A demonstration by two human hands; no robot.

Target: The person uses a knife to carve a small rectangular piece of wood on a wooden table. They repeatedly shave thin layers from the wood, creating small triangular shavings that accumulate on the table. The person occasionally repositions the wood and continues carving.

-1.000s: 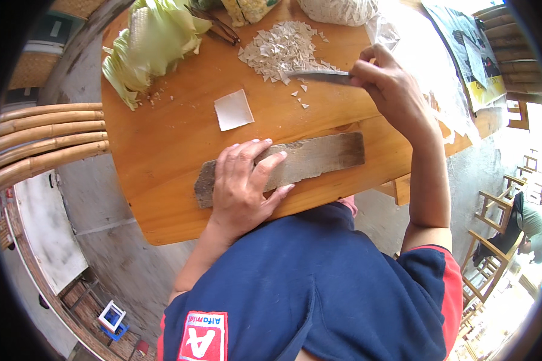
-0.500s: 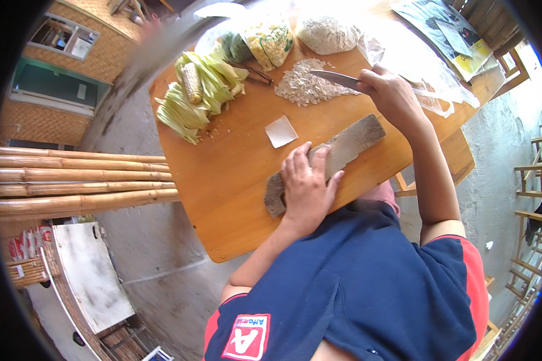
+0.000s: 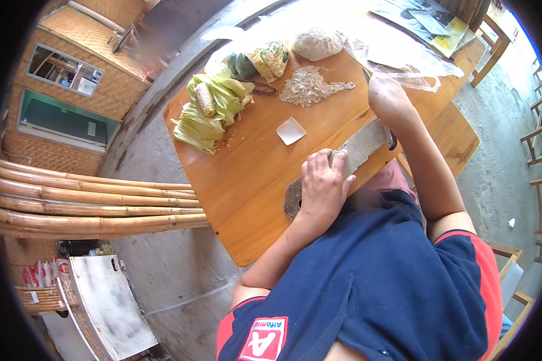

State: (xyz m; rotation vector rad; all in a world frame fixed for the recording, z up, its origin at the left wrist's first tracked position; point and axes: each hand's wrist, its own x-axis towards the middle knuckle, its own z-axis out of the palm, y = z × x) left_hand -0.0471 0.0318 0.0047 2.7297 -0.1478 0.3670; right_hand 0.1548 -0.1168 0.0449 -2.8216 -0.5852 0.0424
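Observation:
A long grey whetstone [image 3: 362, 144] lies slanting near the table's front edge. My left hand [image 3: 324, 183] is closed over its near left part, fingers bent across the top. Over the far right end, my right hand [image 3: 392, 103] grips a knife [image 3: 393, 142]; most of the knife is hidden by the hand, with a dark end showing beside the stone and a bit of blade beyond the fingers. A small white square piece [image 3: 290, 131] lies to the left of the stone. Behind it spreads a heap of pale chopped bits [image 3: 312, 87].
Corn husks [image 3: 223, 111] with a stripped cob [image 3: 205, 99] lie at the table's left. Behind stand bags of green vegetables [image 3: 239, 65], yellow kernels [image 3: 271, 60] and a pale mass [image 3: 318, 43]. A clear plastic bag [image 3: 403, 75] lies back right. Bamboo poles [image 3: 102, 201] reach the left edge.
My right hand has brought the knife down and nearer, from beside the chopped heap to the stone's right end. My left hand still holds the stone. The whole view has shifted slightly.

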